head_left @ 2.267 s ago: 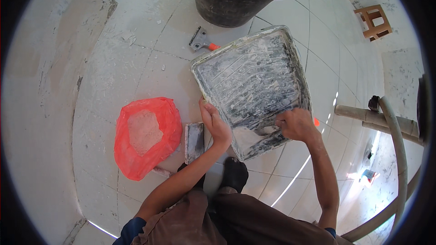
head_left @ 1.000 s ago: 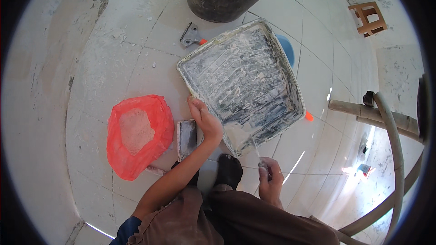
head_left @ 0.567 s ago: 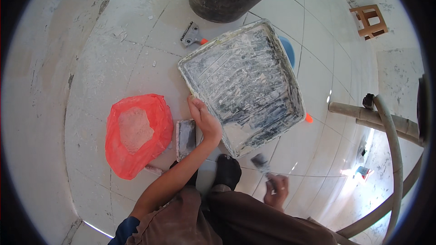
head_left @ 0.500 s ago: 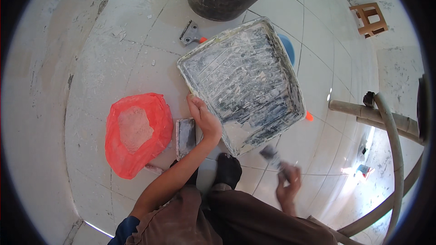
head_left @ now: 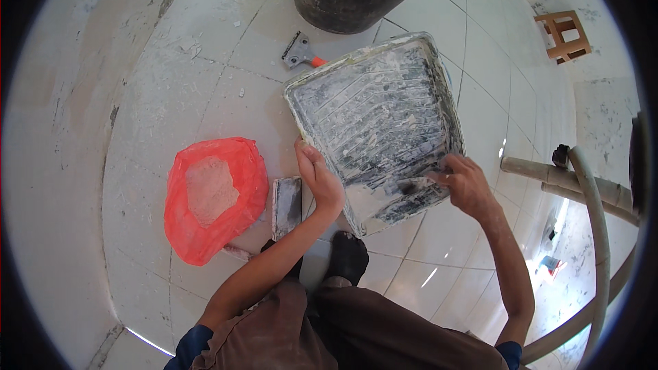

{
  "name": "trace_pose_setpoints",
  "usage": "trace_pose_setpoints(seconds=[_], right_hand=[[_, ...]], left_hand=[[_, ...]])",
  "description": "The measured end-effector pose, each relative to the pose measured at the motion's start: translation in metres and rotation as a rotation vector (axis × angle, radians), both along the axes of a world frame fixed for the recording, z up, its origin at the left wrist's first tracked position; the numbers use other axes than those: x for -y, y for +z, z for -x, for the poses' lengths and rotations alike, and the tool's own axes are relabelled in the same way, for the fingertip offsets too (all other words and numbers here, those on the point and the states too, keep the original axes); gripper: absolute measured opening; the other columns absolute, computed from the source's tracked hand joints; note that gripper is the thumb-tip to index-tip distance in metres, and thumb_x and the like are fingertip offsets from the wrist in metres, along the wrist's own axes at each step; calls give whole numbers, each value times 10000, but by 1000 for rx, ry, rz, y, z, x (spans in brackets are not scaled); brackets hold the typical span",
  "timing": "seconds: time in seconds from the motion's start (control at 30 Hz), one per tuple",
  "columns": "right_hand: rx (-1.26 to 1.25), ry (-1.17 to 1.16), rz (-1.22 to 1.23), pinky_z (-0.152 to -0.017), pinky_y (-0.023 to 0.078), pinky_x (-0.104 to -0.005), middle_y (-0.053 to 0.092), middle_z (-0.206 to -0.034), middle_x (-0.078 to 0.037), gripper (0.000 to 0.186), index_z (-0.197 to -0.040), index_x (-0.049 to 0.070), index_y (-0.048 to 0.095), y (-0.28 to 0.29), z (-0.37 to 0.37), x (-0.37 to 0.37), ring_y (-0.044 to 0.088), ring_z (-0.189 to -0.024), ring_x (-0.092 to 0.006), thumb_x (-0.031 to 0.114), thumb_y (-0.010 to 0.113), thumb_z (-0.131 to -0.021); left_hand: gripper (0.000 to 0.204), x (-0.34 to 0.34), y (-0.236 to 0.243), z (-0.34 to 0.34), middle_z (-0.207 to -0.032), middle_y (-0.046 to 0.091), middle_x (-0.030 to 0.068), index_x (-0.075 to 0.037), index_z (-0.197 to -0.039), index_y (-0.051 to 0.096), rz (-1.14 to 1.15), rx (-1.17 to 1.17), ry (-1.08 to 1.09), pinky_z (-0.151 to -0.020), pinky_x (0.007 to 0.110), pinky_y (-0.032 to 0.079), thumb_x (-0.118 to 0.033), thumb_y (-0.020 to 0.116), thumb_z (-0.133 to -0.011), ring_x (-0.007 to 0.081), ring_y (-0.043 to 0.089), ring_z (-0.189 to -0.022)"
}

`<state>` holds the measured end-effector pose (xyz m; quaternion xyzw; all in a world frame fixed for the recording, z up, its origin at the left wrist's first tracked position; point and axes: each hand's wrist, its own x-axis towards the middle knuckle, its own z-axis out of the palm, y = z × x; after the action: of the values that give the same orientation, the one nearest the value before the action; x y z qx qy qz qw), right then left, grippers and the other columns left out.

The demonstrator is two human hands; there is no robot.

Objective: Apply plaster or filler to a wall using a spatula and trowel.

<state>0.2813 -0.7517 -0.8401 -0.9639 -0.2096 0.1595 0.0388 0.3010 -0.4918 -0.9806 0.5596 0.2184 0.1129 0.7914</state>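
Note:
A paint tray, ribbed and crusted with grey and white residue, is held tilted above the tiles in front of me. My left hand grips its left rim, the thumb side showing and the other fingers partly hidden beneath. Inside the tray's lower right part, my right hand is closed round a small paintbrush. Its dark, flat end rests against the tray near a patch of pale wet material; motion blurs its outline.
An open red plastic bag of whitish powder stands left, beside a flat rectangular block. Beyond the tray are a scraper with an orange handle and a black bucket. Bamboo poles stand right; a brown hollow block lies far right.
My right hand has moved up and left from beside my knee, bringing the paintbrush into the tray. My left hand still grips the rim. The view has shifted slightly.

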Motion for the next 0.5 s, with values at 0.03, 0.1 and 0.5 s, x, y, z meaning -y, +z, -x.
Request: trace_pose_setpoints(seconds=[0.03, 0.1, 0.5], right_hand=[[-1, 5, -1, -814, 510, -405, 570, -924, -60, 398, -1039, 176, 805, -8, 2, -2, 604, -910, -255, -45, 664, -740], [32, 48, -39, -810, 527, -413, 569, -925, -60, 404, -1054, 188, 805, -20, 8, -12, 617, -922, -267, -29, 659, -746], [52, -38, -23, -777, 523, -398, 573, -955, -73, 453, -1081, 191, 793, 10, 22, -42, 629, -931, -262, -44, 665, -716]], left_hand=[[396, -1, -3, 0, -1092, 506, 90, 37, -1304, 460, -1, -1, 5, -1008, 311, 352, -287, 314, -1131, 176, 451, -1030], [429, -1, -7, -2, -1090, 497, 75, 39, -1362, 439, -57, 30, 21, -973, 282, 359, -300, 312, -1132, 142, 436, -999], [420, 3, -3, 0, -1240, 525, 101, 11, -1354, 456, 21, 20, 26, -1074, 314, 326, -320, 330, -1129, 184, 464, -1164]])
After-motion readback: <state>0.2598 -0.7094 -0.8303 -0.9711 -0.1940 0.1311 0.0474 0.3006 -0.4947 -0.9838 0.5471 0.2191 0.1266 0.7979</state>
